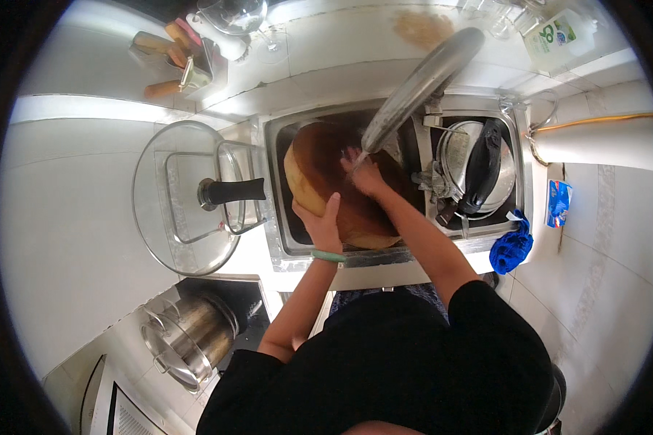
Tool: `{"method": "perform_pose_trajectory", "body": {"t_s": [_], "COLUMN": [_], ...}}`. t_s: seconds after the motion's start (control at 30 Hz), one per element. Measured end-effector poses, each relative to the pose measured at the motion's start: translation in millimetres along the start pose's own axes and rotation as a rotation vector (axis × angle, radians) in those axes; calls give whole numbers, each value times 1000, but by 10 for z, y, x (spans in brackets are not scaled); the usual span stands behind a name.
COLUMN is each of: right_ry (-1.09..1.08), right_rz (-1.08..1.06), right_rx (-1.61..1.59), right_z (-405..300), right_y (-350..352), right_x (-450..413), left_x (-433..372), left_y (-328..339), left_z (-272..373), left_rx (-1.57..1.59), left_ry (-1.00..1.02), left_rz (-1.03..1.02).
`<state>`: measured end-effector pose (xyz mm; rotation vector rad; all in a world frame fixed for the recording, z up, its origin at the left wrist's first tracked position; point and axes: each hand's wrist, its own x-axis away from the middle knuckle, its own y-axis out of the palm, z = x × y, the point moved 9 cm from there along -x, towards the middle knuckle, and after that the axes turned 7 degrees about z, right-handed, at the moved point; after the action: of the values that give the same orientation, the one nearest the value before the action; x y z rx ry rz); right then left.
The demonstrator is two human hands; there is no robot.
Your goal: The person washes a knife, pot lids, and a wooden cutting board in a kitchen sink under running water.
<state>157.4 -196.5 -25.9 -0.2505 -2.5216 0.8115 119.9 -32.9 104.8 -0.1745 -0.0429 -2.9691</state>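
A thick round wooden chopping block sits tilted in the left basin of the steel sink. Its top is dark brown and wet, its side paler. My left hand grips the near left edge, thumb over the top and fingers down the side. On the block's upper face rests my right hand, fingers apart and no object visible in it. A thin stream of water falls from the metal faucet beside those fingers.
The right basin holds steel pans and a black object. A blue cloth hangs at the sink's right corner. To the left, a glass lid leans in a wire rack. A steel pot stands lower left.
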Motion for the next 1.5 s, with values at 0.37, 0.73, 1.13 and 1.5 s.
{"method": "perform_pose_trajectory", "body": {"t_s": [0.37,0.73,1.13,1.5], "right_ry": [175,82,109,-87], "right_rz": [108,638,848,421], "right_rx": [-34,-350,-556,-362], "right_z": [1006,787,954,821], "right_y": [-232,-1881,-2653,-1980], "right_x": [865,953,543,757], "left_x": [-106,-141,-199,45], "left_y": [-116,-190,-156,-373], "left_z": [-413,-310,-317,717], "left_rx": [239,111,3,-448], "left_ry": [-483,-281,-182,65], "left_rz": [-118,-90,-92,57]}}
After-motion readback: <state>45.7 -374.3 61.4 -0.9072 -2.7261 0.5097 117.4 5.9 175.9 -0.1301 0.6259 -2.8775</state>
